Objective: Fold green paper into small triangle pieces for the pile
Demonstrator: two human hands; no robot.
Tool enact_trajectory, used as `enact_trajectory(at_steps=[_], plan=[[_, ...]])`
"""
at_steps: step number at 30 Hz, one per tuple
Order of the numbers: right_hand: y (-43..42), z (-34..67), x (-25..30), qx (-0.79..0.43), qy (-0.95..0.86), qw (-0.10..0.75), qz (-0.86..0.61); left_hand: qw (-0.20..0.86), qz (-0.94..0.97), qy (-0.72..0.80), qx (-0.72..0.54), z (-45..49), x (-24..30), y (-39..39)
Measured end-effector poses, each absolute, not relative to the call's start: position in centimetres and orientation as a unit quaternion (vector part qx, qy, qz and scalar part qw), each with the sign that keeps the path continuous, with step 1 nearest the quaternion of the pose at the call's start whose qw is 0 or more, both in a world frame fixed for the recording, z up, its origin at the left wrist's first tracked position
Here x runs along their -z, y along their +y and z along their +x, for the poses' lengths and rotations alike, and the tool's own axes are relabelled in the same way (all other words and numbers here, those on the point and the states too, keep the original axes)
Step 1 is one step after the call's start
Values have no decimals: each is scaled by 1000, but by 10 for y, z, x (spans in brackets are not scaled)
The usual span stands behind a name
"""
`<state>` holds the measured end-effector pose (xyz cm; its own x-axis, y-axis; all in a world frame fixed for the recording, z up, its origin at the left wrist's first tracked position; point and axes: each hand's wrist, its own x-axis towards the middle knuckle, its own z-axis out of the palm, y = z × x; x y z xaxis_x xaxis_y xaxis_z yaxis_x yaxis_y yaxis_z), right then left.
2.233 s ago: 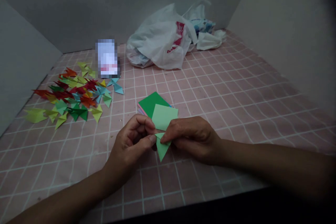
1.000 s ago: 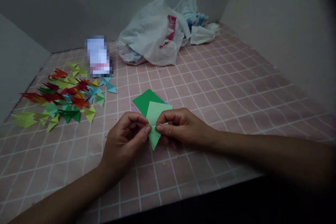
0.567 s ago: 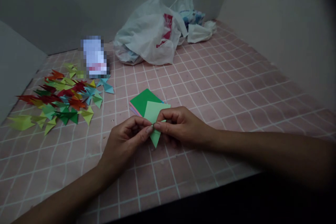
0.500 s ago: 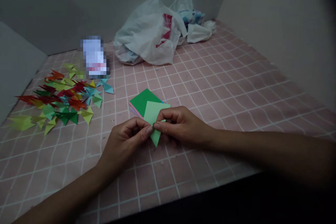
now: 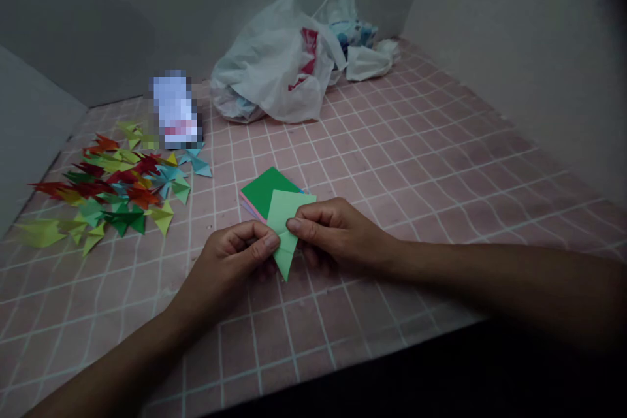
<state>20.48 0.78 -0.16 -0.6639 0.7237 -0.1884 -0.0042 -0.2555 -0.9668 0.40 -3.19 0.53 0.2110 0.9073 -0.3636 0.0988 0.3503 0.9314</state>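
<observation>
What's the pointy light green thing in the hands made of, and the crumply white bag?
The pointed light green folded piece: probably matte paper, with straight, crisp edges and no shine. The crumpled white bag with red marks: likely thin plastic film, since it's wrinkled and looks partly see-through.

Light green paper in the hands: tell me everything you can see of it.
The light green paper looks thin, matte and plain, with a faint crease across it. It tapers to a sharp point toward the person. The left hand pinches its left edge, the right hand its right, thumbs uppermost. It sits just nearer than the dark green sheet; its far edge blends into same-coloured paper there. Whether it touches the tablecloth can't be told.
</observation>
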Motion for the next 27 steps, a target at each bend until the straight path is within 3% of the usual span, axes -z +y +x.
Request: enact_trajectory(at_steps=[21,27], plan=[[7,203,0,-661,-612,249,-355,630,493,525,-290,6,-9,-31],[11,204,4,-756,-505,263,-323,647,463,527,-299,3,-6,-31]])
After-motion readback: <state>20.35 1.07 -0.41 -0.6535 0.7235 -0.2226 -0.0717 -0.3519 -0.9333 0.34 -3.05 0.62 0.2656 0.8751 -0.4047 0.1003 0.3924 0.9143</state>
